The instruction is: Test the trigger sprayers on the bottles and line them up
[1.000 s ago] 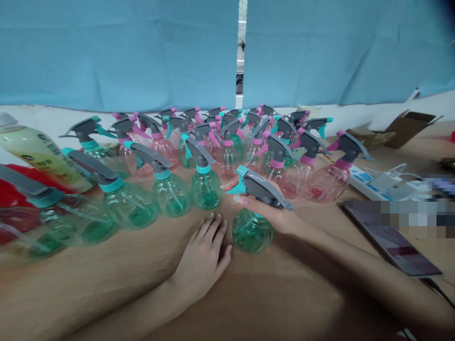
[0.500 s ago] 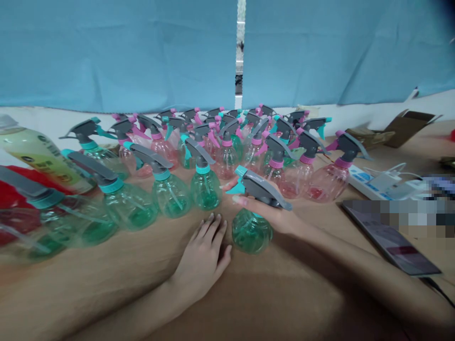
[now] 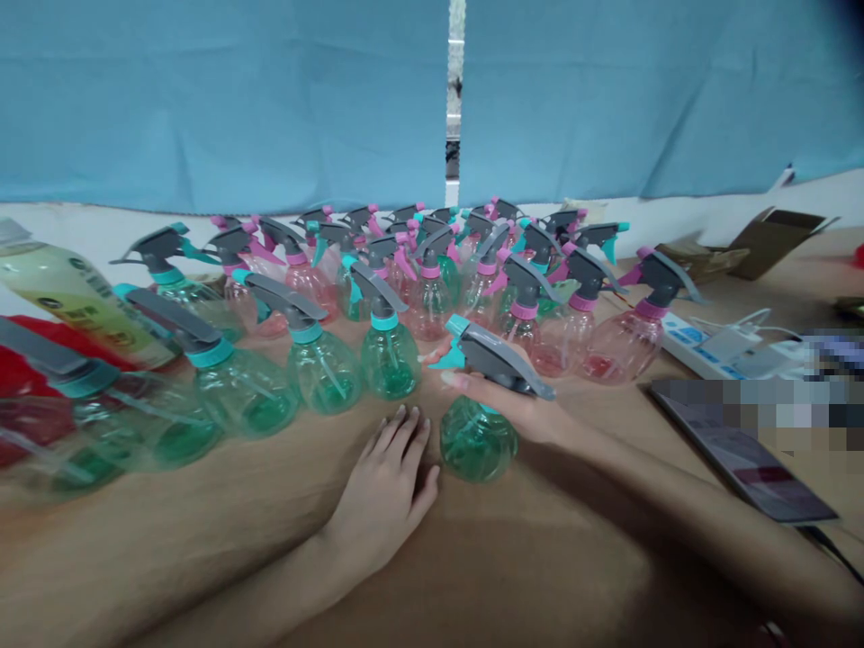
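My right hand [image 3: 513,407] is wrapped around the neck of a green spray bottle [image 3: 478,445], below its grey head and teal trigger. The bottle stands upright on the wooden table [image 3: 324,504]. Just left of it, my left hand [image 3: 388,481] lies flat on the tabletop, fingers stretched forward and holding nothing. Beyond my left fingertips stands another green spray bottle [image 3: 391,360]. A row of green bottles with teal collars, including one farther left [image 3: 325,371], runs toward the left edge.
Behind are several pink spray bottles [image 3: 625,342], closely grouped. A large yellow-green bottle [image 3: 87,301] leans at the left beside red material [image 3: 31,355]. To the right are a phone [image 3: 742,450], a white power strip [image 3: 695,346] and an open cardboard box [image 3: 776,243]. A blue cloth [image 3: 236,108] hangs behind.
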Demonstrator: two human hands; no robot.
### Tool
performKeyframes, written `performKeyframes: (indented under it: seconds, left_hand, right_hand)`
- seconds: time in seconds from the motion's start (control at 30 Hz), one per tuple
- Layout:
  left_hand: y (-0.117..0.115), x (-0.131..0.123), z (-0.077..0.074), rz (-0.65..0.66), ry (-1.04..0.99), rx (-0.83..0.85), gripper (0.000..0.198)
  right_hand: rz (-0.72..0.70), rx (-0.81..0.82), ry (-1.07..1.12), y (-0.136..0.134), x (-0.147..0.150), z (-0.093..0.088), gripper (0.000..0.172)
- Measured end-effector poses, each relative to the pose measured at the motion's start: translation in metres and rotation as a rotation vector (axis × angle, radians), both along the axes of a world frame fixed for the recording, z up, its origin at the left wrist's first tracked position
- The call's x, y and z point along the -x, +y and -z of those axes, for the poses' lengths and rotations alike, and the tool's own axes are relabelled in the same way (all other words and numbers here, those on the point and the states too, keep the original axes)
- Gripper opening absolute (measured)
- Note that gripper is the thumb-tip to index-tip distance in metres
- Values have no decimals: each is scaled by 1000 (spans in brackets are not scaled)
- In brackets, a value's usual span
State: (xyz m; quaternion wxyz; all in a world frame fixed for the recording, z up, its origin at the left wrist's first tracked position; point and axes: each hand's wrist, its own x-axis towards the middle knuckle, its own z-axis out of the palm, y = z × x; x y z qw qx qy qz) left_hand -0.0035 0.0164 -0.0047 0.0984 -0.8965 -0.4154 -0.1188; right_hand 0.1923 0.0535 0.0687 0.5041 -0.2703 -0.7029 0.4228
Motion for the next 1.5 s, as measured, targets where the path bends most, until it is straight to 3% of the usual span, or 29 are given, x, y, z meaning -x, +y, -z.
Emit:
performKeyframes:
  seconds: [0.3, 0.57, 0.8, 0.97, 1.2, 1.33, 1.5]
  left_hand:
    - [0, 1, 1, 7, -45, 10, 45]
    - [0, 0, 1, 7, -33, -8, 47]
    - [0, 1, 0, -1, -25, 1, 46]
    - [2, 0, 1, -1, -8, 2, 47]
    - [0, 0, 0, 1, -17, -12, 45]
    - [-1, 0, -1, 2, -43, -15, 44]
    - [-1, -1, 0, -3, -31, -20, 45]
  right_hand:
    - [54, 31, -72, -1, -1, 0, 10]
    - [88, 9, -81, -2, 0, 1, 21]
    - [90, -10, -74, -3, -1, 1, 14]
    - [95, -34, -84, 0, -1, 5, 25]
    - [126, -55, -22, -1, 3, 4, 27]
    - [238, -9, -51, -5, 6, 2, 36]
    - [431, 41, -209, -15, 2, 14, 27]
